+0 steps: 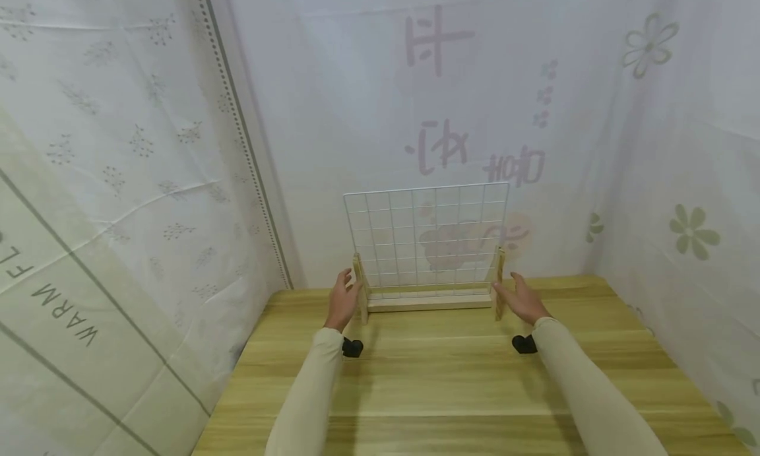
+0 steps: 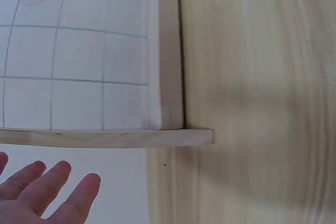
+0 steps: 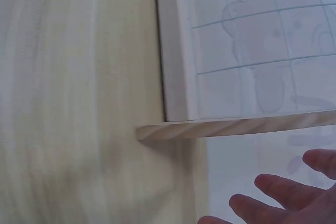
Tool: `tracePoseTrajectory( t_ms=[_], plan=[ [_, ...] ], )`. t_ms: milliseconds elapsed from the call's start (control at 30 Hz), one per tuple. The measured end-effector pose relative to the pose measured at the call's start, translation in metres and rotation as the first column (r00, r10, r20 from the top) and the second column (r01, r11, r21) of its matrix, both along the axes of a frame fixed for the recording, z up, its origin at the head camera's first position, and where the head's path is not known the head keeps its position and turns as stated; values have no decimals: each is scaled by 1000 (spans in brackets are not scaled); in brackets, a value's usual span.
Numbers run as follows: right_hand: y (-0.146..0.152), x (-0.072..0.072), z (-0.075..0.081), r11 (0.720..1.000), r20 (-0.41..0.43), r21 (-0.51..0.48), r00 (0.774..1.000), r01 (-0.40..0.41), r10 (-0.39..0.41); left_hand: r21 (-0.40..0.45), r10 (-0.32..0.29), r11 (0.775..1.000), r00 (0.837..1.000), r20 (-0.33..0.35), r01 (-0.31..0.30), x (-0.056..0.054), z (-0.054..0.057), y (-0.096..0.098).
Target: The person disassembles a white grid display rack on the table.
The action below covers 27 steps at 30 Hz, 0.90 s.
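Observation:
A white wire grid panel [image 1: 426, 189] stands upright, leaning slightly back, in a pale wooden stand [image 1: 430, 303] near the table's far edge. My left hand [image 1: 343, 302] is beside the stand's left side piece, fingers spread and fairly straight. In the left wrist view, a gap shows between those fingers [image 2: 79, 198] and the side piece [image 2: 105, 138]. On the other side, my right hand [image 1: 524, 302] is spread next to the right side piece [image 3: 236, 126]. Its thumb looks close to the wood in the head view; whether it touches, I cannot tell. Neither hand grips anything.
The stand rests on a wood-grain table [image 1: 427, 377]. Printed white cloth [image 1: 344, 113] hangs behind it, with more cloth at the left [image 1: 119, 198] and right [image 1: 683, 179]. Black devices [image 1: 353, 348] sit at both wrists.

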State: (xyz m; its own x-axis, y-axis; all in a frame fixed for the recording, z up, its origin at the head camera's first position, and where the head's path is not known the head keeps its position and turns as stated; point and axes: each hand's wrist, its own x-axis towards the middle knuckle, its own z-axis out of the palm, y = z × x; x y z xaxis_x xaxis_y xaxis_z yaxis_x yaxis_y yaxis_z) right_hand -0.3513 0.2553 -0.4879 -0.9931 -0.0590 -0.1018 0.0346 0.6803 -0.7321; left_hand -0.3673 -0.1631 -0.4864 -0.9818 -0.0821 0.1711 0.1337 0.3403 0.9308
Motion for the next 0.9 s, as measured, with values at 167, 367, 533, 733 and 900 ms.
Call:
tracePoseTrajectory(
  t_ms=[167,367,533,733,900],
  plan=[
    [-1,-10,16,995,-87,99,996,-5,13,-18,-15,1000,1000,-4,15,-4,13,2],
    [-6,-19,42,995,-102,104,995,-9,19,-25,-49,999,998,-35,48,-12,23,4],
    [-8,-27,51,996,-86,87,996,-24,31,-29,-61,998,997,-38,60,-15,27,3],
    [-13,-33,58,994,-85,98,995,-39,47,-51,-60,997,998,-26,58,-18,30,3],
    [-15,-38,61,992,-101,118,994,-35,47,-71,-53,996,998,-23,51,-20,32,4]
  ],
)
